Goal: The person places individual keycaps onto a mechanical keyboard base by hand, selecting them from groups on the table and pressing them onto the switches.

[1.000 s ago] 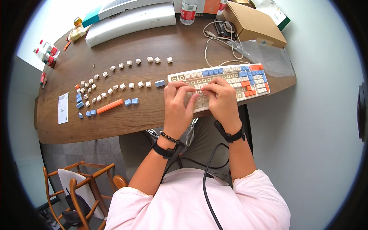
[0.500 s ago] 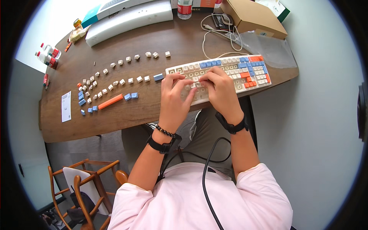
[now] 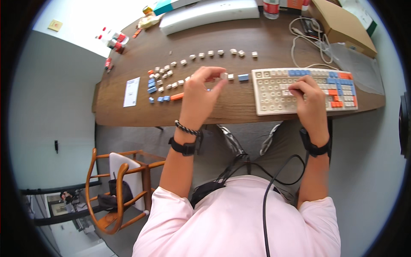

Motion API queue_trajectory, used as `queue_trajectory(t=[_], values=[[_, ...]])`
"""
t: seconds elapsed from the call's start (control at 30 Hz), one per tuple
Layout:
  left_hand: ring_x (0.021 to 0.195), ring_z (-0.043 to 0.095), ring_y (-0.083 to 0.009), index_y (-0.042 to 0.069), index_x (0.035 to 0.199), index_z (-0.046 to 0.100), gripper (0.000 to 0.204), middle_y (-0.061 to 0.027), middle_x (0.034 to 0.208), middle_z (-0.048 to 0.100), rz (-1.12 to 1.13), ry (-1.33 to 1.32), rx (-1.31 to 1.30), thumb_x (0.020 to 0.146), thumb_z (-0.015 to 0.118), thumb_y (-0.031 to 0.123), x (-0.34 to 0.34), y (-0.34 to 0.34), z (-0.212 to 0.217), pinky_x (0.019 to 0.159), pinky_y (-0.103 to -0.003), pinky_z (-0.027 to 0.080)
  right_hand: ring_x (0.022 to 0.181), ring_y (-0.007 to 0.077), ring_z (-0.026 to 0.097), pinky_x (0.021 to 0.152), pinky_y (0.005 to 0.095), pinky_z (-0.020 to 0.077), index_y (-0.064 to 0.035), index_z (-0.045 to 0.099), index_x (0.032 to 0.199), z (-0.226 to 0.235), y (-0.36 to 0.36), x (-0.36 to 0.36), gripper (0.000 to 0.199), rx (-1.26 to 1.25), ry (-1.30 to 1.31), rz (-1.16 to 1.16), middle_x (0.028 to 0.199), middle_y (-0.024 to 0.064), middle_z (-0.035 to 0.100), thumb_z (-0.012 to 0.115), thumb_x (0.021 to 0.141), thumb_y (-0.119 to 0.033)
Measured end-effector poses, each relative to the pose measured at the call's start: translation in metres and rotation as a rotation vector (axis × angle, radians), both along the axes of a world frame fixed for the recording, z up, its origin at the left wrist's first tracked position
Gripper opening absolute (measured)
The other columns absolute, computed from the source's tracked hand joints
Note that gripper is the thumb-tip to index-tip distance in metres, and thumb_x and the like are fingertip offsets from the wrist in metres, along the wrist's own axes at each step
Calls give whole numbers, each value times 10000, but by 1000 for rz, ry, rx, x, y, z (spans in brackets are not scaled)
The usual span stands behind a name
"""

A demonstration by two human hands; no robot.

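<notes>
My left hand (image 3: 200, 91) is over the rows of loose keycaps, its thumb and index finger closed on a white keycap (image 3: 224, 76). Just right of it lie another white keycap (image 3: 231, 77) and a wide blue keycap (image 3: 243, 77). My right hand (image 3: 311, 103) is above the middle of the cream keyboard (image 3: 269, 112), fingers bent and pinched together; what is between them, if anything, is too small to make out. The keyboard's left part shows bare switches, while white, blue and orange keycaps sit on its top and right. An orange space bar keycap (image 3: 176, 97) is partly behind my left hand.
A white paper slip (image 3: 131, 92) lies left of the keycaps. Behind are a white foam block (image 3: 209, 19), a bottle (image 3: 271, 8), a white cable (image 3: 294, 49), a cardboard box (image 3: 344, 25) and clear plastic (image 3: 357, 64). A wooden chair (image 3: 122, 171) stands lower left.
My left hand has left the keyboard and moved left to the loose keycaps, where it grips a white one. My right hand stays over the keyboard. The view has swung left.
</notes>
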State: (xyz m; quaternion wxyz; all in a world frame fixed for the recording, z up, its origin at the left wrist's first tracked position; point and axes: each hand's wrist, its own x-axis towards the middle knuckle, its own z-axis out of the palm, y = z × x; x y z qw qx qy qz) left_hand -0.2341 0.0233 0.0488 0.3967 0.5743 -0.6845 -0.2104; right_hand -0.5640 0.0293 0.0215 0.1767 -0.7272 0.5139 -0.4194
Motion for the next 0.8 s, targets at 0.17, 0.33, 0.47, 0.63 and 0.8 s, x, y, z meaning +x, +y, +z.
queue_trajectory(t=[0.17,0.33,0.47,0.63,0.8], values=[[1036,836,-197,22,1259,859,254,-124,1160,894,197,-233,-2,1030,886,128,106,-30,-7,980,-340,652,976,405,731,871,460,565,82,767,1063,1,-1,4,66,26,-23,40,1060,185,739,746,1001,94],[1042,779,-268,84,1185,895,233,-94,1106,849,268,-569,-96,995,906,219,177,-59,-38,937,-418,620,976,408,730,864,469,562,87,760,1059,4,-1,9,59,7,-18,39,1062,187,738,746,1001,91],[1202,656,-288,244,1146,928,214,-10,1131,768,403,-725,-41,969,912,363,173,-61,-51,1019,-494,474,976,411,730,866,475,561,89,753,1052,2,2,6,51,28,-23,11,1060,189,736,744,1002,88],[1236,631,-289,300,1153,930,222,5,1187,747,448,-717,-1,953,919,395,183,-64,-60,1042,-514,428,973,415,727,865,477,559,88,750,1053,3,1,5,51,19,-36,18,1060,190,733,740,1004,85],[1263,633,-297,323,1196,925,262,2,1218,755,441,-731,51,949,920,409,180,-64,-59,1063,-536,426,976,421,721,870,480,556,84,749,1050,2,1,0,51,6,-13,19,1055,192,730,738,1001,83]])
